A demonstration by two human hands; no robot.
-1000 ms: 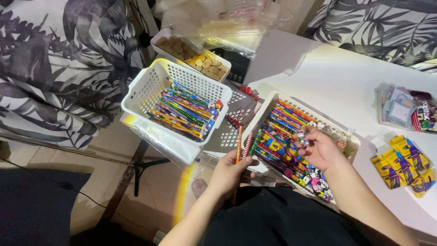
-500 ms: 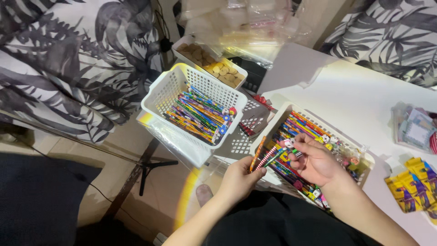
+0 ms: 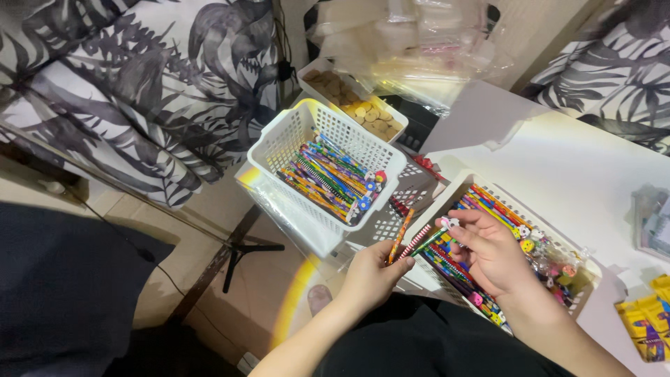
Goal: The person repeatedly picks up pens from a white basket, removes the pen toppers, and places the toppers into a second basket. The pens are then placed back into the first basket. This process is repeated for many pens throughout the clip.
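Both hands now joined over slim patterned pencils (image 3: 412, 241), left hand (image 3: 373, 276) pinching them, right hand (image 3: 488, 251) gripping too, beside perforated white plastic basket (image 3: 279, 150)

Left hand (image 3: 373, 276): curled palm hides the lower ends of the pencils (image 3: 412, 241) it grips.
Right hand (image 3: 492, 255): covers part of the near basket (image 3: 583, 269); forearm runs off the bottom edge.
Yellow packets (image 3: 645, 324): cut by the right edge.
Clear bags (image 3: 419, 42): blurred, contents unreadable.
Wooden pieces (image 3: 363, 112): too small to identify.
Grey item (image 3: 652, 223): blurred, cropped at right.
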